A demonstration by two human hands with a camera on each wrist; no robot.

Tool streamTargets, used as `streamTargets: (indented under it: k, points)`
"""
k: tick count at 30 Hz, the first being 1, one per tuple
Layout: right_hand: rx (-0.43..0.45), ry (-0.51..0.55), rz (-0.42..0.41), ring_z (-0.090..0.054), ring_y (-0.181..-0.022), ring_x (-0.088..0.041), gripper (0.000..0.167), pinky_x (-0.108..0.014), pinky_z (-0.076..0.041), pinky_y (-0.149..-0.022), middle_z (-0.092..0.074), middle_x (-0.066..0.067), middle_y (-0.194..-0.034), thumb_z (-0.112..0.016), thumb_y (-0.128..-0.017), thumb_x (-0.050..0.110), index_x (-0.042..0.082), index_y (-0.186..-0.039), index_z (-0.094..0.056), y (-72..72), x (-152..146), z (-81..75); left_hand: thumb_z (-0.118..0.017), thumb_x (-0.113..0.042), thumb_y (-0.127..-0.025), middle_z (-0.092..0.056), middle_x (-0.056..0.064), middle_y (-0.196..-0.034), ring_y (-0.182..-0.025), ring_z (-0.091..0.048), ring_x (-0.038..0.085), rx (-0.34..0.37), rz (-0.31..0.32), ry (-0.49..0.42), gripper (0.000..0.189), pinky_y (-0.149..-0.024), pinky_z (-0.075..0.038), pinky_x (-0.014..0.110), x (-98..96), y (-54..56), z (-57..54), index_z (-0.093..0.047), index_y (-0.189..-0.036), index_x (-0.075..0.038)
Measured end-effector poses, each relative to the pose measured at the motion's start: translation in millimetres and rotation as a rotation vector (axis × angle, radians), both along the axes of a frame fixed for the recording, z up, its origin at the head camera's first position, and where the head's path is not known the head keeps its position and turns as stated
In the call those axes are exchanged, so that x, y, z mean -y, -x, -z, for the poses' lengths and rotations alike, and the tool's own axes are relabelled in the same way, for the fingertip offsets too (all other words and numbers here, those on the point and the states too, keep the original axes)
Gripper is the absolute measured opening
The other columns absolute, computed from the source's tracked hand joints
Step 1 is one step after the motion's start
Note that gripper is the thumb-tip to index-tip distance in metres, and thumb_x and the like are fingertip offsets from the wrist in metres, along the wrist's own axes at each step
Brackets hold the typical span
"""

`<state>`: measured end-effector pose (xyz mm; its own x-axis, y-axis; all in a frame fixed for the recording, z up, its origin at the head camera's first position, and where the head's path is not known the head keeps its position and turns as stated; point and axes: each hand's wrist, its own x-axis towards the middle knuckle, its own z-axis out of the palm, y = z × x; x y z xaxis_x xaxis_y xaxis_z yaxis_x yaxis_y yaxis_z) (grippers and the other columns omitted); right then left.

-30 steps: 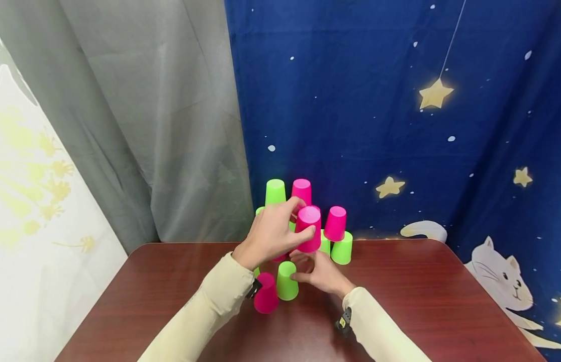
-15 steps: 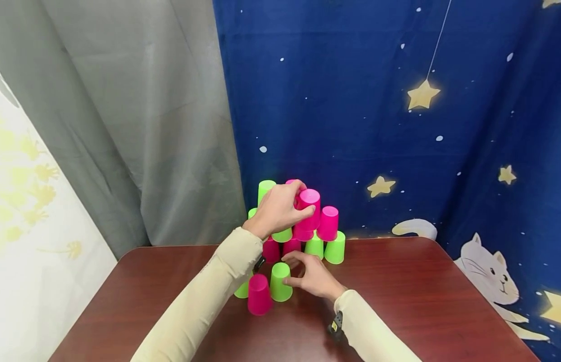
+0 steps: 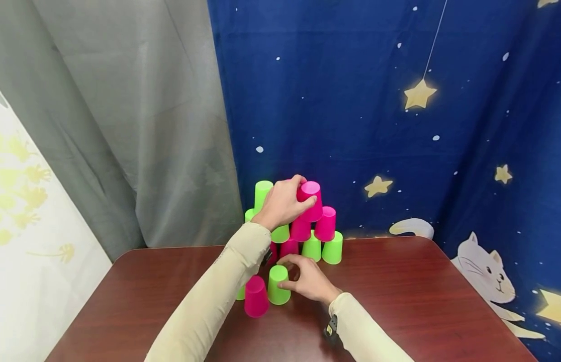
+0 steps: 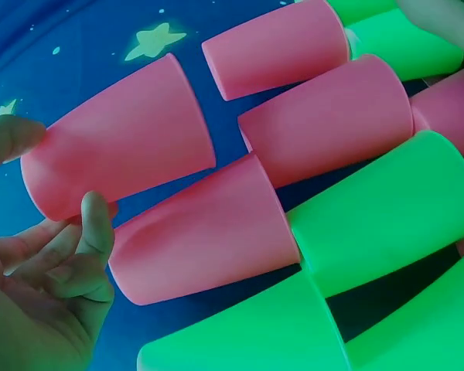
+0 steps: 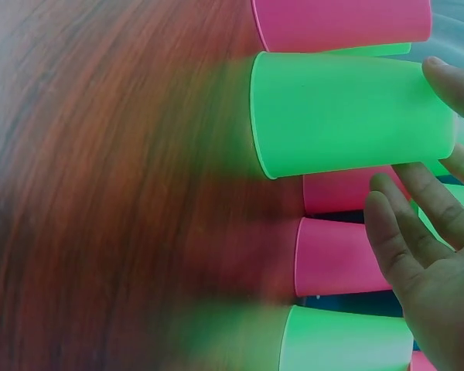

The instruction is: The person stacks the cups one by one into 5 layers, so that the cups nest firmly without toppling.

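Observation:
My left hand (image 3: 282, 203) grips an upside-down pink cup (image 3: 310, 202) between thumb and fingers. In the left wrist view that pink cup (image 4: 120, 139) has a small gap to the pink cups in the row under it, and its lower edge is close to a neighbouring pink cup (image 4: 205, 232). My right hand (image 3: 307, 277) is at an upside-down green cup (image 3: 279, 286) on the table, thumb on its near side. The right wrist view has the thumb and fingers around the narrow end of this green cup (image 5: 352, 116).
Behind my hands stands a stepped stack of pink and green cups, with a green cup (image 3: 263, 193) high at its left and another green cup (image 3: 332, 248) at its lower right. A pink cup (image 3: 256, 296) stands at the front of the brown table (image 3: 398, 296), before a blue curtain (image 3: 325, 100).
My left hand has raised the pink cup from in front of the stack to above its second row. The right hand has stayed at the green cup. The head view has shifted slightly.

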<state>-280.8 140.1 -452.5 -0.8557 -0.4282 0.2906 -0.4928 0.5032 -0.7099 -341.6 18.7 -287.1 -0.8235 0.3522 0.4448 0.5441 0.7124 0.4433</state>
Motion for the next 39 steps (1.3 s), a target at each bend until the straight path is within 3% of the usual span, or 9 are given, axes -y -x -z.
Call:
streamTargets:
  k: [6,10,19,28,39]
  points:
    - [0.011,0.011,-0.001,-0.069,-0.091,-0.027,0.046,-0.04,-0.058,-0.078,-0.072,-0.001,-0.104,-0.085,-0.078,0.024,0.011,-0.119,-0.067,0.0,0,1.4,-0.07,-0.041,-0.091,-0.072,0.008,-0.112,-0.095,-0.069,0.021,0.008,-0.013,-0.002,0.053,-0.084,-0.06,0.035,-8.5,5.2,-2.9,-0.056,-0.131,-0.01]
    - [0.018,0.015,0.002,-0.069,-0.089,-0.028,0.046,-0.038,-0.058,-0.076,-0.072,-0.001,-0.105,-0.085,-0.079,0.025,0.012,-0.119,-0.067,-0.3,1,2.3,-0.069,-0.042,-0.092,-0.072,0.009,-0.11,-0.094,-0.07,0.022,0.012,-0.045,0.044,0.054,-0.083,-0.06,0.034,-13.5,9.8,-1.5,-0.056,-0.133,-0.009]
    - [-0.006,0.009,0.022,-0.069,-0.091,-0.017,0.045,-0.035,-0.058,-0.079,-0.073,0.001,-0.105,-0.086,-0.079,0.024,0.013,-0.119,-0.067,-1.2,2,3.5,-0.07,-0.041,-0.092,-0.073,0.011,-0.112,-0.1,-0.07,0.026,-0.002,-0.086,0.144,0.057,-0.088,-0.06,0.036,-23.3,14.0,4.1,-0.054,-0.136,-0.008]
    - [0.015,0.013,0.019,-0.07,-0.088,-0.019,0.044,-0.033,-0.059,-0.074,-0.073,0.001,-0.101,-0.085,-0.079,0.024,0.017,-0.119,-0.067,-0.3,2,5.9,-0.066,-0.041,-0.095,-0.073,0.012,-0.1,-0.093,-0.073,0.028,-0.043,-0.156,0.228,0.05,-0.081,-0.062,0.037,-33.8,15.9,4.0,-0.055,-0.129,-0.007]
    - [0.016,0.025,0.016,-0.07,-0.089,-0.018,0.043,-0.037,-0.059,-0.078,-0.073,0.003,-0.101,-0.086,-0.079,0.026,0.016,-0.117,-0.067,1.4,4,4.7,-0.069,-0.034,-0.094,-0.074,0.015,-0.108,-0.098,-0.073,0.031,-0.071,-0.16,0.153,0.048,-0.085,-0.062,0.038,-34.0,19.2,5.3,-0.055,-0.13,-0.005]
